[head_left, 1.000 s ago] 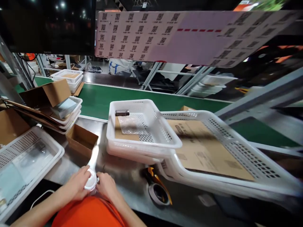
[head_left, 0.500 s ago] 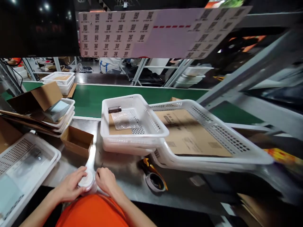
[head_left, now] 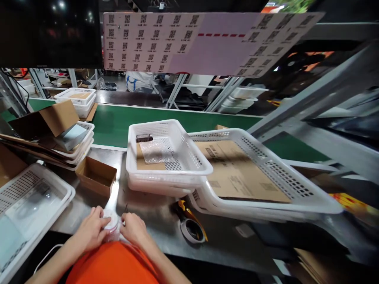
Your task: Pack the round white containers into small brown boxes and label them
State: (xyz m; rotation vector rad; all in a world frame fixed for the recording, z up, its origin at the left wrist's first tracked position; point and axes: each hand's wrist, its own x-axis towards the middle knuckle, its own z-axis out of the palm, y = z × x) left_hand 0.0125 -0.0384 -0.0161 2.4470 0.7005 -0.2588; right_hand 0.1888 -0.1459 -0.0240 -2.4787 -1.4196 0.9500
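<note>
Close to my body, at the table's front edge, is a round white item (head_left: 110, 219) with a pinkish rim and clear plastic wrap (head_left: 114, 235) around it. My left hand (head_left: 91, 229) grips its left side, fingers on top and thumb lower down. On the other side my right hand (head_left: 134, 228) is closed, its fingertips pinched at the edge of the wrap. Part of the item is hidden by my fingers and orange clothing. Just beyond it stands a small open cardboard box (head_left: 96, 176).
A tape dispenser (head_left: 192, 228) lies to the right. Behind it stand a white basket (head_left: 166, 172) with a small dark box and bubble wrap, and a larger basket (head_left: 266, 209) with flat cardboard. More baskets (head_left: 63, 197) are at left. A green conveyor (head_left: 112, 126) runs behind.
My left hand has shifted its fingers a little over the round white item. My right hand stays close to the same place, and the view has turned slightly.
</note>
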